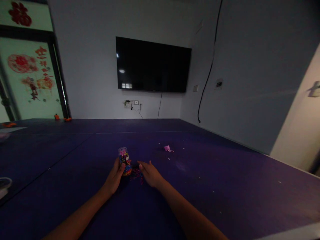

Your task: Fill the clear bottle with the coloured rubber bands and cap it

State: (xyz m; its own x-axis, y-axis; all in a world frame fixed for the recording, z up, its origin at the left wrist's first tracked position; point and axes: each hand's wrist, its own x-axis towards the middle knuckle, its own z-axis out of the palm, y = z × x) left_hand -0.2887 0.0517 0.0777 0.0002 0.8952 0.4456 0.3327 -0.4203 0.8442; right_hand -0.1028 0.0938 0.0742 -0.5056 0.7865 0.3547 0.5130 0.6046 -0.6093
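Note:
My left hand (pixel 115 175) is wrapped round a clear jar (pixel 124 159) filled with small colourful bands. The jar leans slightly, and its rim shows no lid. To its right, my right hand (pixel 150 173) has its fingers stretched out and holds nothing that I can see. Between the two hands a small pile of pink and blue bands (pixel 137 174) lies on the purple surface, close to the right fingertips. Farther off stands a pink cap (pixel 167 148) with a loop attached.
The purple table (pixel 205 166) carries several scattered white scraps. At the far left edge are orange objects (pixel 57 117) and, nearer, a white-rimmed container (pixel 5 182) cut off by the frame. A dark television (pixel 153 66) hangs on the wall beyond, with a cable (pixel 207 78) to its right.

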